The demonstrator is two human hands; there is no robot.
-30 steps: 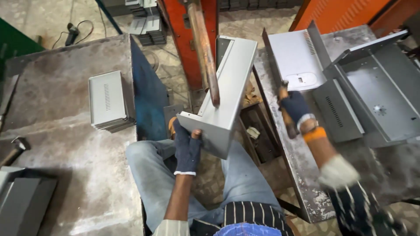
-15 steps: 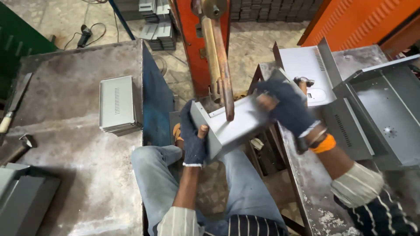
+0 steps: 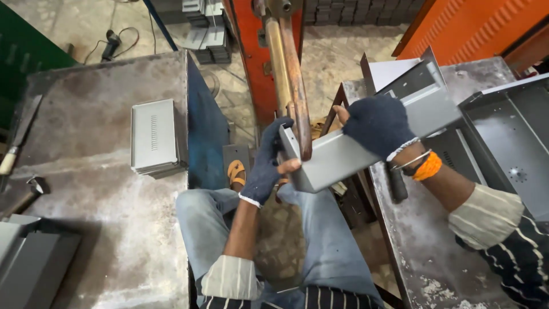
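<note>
- Looking down from the head camera, a grey sheet-metal housing (image 3: 349, 154) is held in the air above the person's lap, between two metal tables (image 3: 114, 229).
- It is a folded box part, matte grey, with a bent lip at its near-left end and an open channel at its far-right end.
- The left hand (image 3: 267, 166), in a dark fingerless glove, is closed around the near-left corner; the bare fingertips (image 3: 289, 166) press on the front face, just under the lip.
- The right hand (image 3: 377, 126), also in a dark glove, lies over the top of the housing near its middle and clamps it, with the fingers wrapped over the far edge.
- So the housing runs between both grips, and its far end reaches out beyond the right hand.
- Its long axis goes from near-left, low, to far-right, higher, tilted upward toward the right table.
- Two copper welding arms (image 3: 291, 86) come down from an orange machine (image 3: 251, 63); their tips meet the left end of the housing, beside the left hand.
- A flat grey cover (image 3: 153, 136) with a row of slots lies on the left table, well apart.
</note>
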